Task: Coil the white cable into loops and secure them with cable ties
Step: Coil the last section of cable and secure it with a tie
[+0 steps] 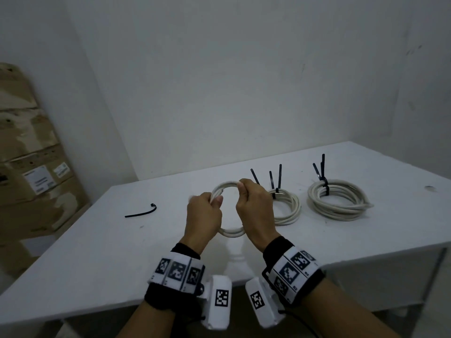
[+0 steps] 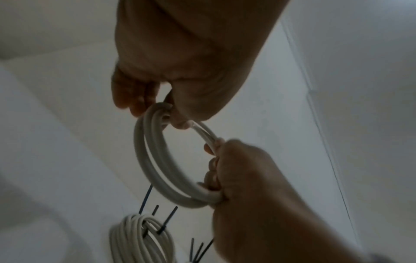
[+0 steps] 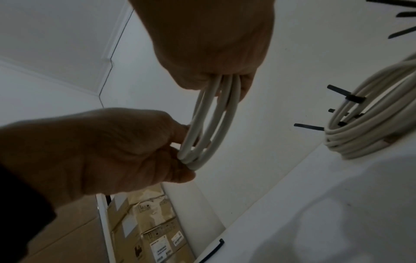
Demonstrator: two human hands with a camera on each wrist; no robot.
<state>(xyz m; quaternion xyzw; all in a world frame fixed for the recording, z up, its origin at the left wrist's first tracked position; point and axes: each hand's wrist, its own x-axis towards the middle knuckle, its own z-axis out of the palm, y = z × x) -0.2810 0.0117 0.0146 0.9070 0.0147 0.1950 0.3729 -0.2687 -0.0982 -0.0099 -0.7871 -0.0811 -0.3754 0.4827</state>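
I hold a small coil of white cable [image 1: 225,184] upright above the white table [image 1: 97,252] with both hands. My left hand [image 1: 216,200] grips the coil's left side, thumb and fingers curled round the strands. On the coil's upper right side my right hand [image 1: 241,189] is curled round the loops. The left wrist view shows the coil [image 2: 153,160] as a ring of several strands between the left hand [image 2: 162,110] and the right hand [image 2: 247,178]. From the right wrist, the strands [image 3: 213,121] run out of the right hand [image 3: 223,80]. A loose black cable tie [image 1: 141,212] lies left of the hands.
Two finished white coils [image 1: 285,206] [image 1: 339,201] lie on the table to the right, each bound with black ties standing up. Cardboard boxes [image 1: 31,167] stack at the left beyond the table's edge. A wall runs behind the table.
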